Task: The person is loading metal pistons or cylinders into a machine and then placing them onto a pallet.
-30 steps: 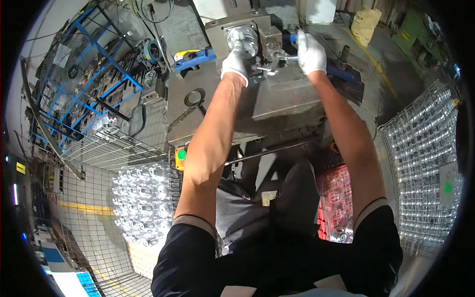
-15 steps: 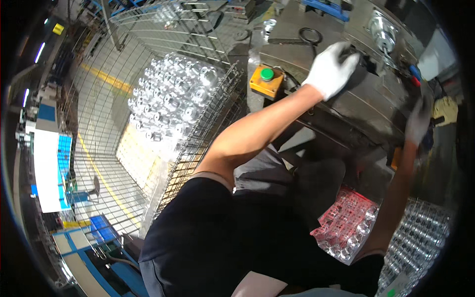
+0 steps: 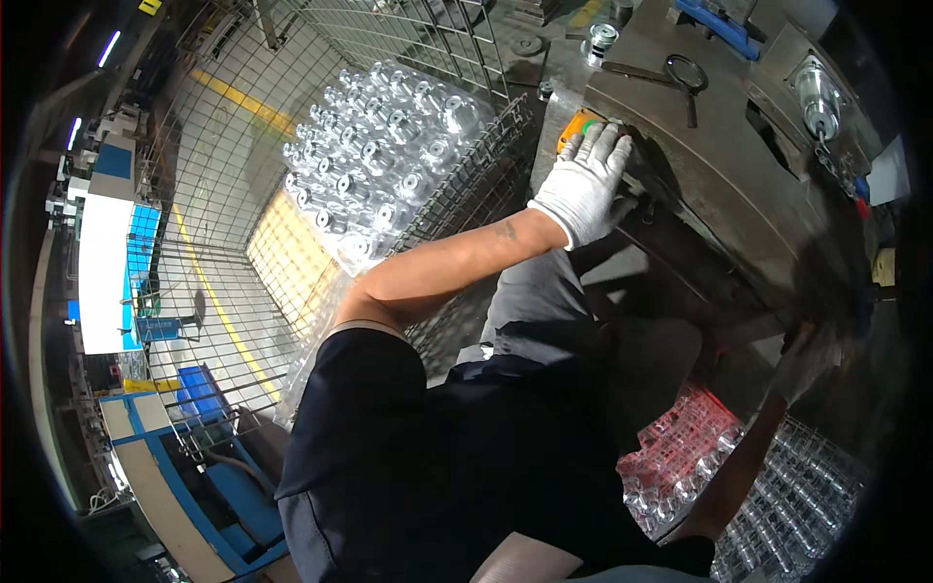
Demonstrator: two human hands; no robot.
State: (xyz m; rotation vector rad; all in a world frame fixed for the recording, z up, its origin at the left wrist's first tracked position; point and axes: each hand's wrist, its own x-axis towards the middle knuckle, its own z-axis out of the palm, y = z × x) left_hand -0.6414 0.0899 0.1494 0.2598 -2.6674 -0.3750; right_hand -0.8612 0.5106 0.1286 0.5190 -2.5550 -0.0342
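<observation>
My left hand, in a white glove, lies with its fingers stretched out over an orange-yellow button box. Its fingertips cover most of the green push button. My right hand, also gloved, is in shadow and smeared by motion at the right edge of the dark machine table; its fingers cannot be made out. A metal cylinder fixture stands at the far right of the table. A black ring-ended tool lies on the table's far part.
A wire mesh cage on the left holds clear plastic trays of shiny metal parts. At my lower right are a red tray of parts and more stacked metal parts. A blue tool lies at the far edge.
My left hand has come back from the table's middle to the button box. The right hand has moved nearer to me. The view has shifted, and the ring-ended tool shows more fully.
</observation>
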